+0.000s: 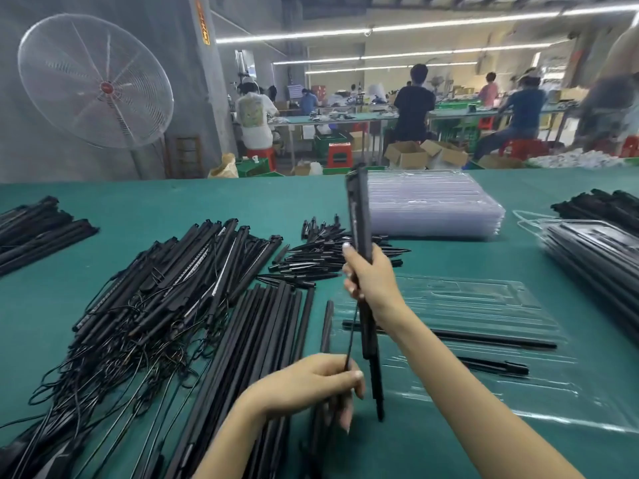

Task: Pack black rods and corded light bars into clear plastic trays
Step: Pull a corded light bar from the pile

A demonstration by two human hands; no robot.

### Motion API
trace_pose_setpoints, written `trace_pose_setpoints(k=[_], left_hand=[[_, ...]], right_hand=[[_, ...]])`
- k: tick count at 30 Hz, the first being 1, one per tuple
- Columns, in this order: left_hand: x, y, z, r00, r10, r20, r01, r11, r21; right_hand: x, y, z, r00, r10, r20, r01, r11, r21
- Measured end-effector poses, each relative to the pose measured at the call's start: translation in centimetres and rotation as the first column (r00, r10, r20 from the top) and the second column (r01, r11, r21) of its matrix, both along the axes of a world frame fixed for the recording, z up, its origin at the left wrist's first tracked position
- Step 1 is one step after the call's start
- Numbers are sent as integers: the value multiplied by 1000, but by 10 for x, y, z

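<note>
My right hand [371, 283] grips a black light bar [359, 216] near its middle and holds it almost upright above the table. Its thin cord [351, 335] runs down to my left hand [311, 385], which pinches it between thumb and fingers. A clear plastic tray [484, 305] lies to the right of my hands, with a long black rod [484, 337] and a shorter black piece [498, 367] in its slots. A heap of corded light bars [166, 288] lies to the left. A row of plain black rods [276, 326] lies beside my left hand.
A stack of clear trays [432, 205] stands at the back of the green table [138, 209]. Small black spikes [321, 257] are piled in the middle. Packed trays [594, 250] sit at the right edge, more black bars [38, 226] at the far left. People work at benches behind.
</note>
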State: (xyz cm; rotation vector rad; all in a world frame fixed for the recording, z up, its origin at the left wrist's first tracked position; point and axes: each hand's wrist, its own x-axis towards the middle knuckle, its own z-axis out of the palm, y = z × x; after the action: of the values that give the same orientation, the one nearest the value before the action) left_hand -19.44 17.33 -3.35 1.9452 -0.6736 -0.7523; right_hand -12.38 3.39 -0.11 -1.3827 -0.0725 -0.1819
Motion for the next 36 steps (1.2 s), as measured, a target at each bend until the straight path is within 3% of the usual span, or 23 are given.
trace_pose_setpoints(k=[3,6,8,10,13,15,17,20,24,26,29,32,34,36], left_hand=[[6,-12,1,998,57,-8,-58,987,-151],[29,-25,11,926,370,75,-325,883,-339],[46,-37,20,807,585,83,-500,751,-431],[60,-48,27,737,676,28,-577,649,-496],[74,-62,37,720,694,-3,-583,603,-545],[79,-66,42,711,704,-1,-580,585,-566],[80,-65,45,706,708,27,-567,587,-578],[79,-61,47,719,688,97,-526,630,-572],[72,-52,49,755,654,40,-529,644,-552],[67,-47,44,794,600,-102,-570,675,-468],[59,-38,27,871,467,-152,-491,842,-224],[57,-32,17,844,498,-199,-536,800,-271],[54,-33,17,815,495,-302,-576,755,-314],[51,-38,19,841,399,-365,-517,791,-327]], right_hand=[[2,-27,-2,991,-130,43,128,990,57],[-3,-50,-9,993,-117,1,115,971,208],[-10,-56,-13,999,-30,-37,39,963,265],[-18,-53,-16,994,46,-95,-23,972,232],[-31,-47,-18,949,199,-243,-173,977,123],[-43,-49,-15,861,448,-239,-408,891,199],[-53,-52,-12,768,609,-199,-571,792,217],[-62,-51,-6,788,588,-182,-581,808,93],[-69,-59,9,783,575,-239,-587,809,24],[-76,-60,12,705,635,-315,-680,732,-46],[-89,-54,11,555,746,-367,-801,599,6],[-101,-43,7,440,842,-313,-876,480,59],[-102,-37,5,495,851,-174,-838,521,164],[-94,-36,8,606,794,-40,-726,573,380]])
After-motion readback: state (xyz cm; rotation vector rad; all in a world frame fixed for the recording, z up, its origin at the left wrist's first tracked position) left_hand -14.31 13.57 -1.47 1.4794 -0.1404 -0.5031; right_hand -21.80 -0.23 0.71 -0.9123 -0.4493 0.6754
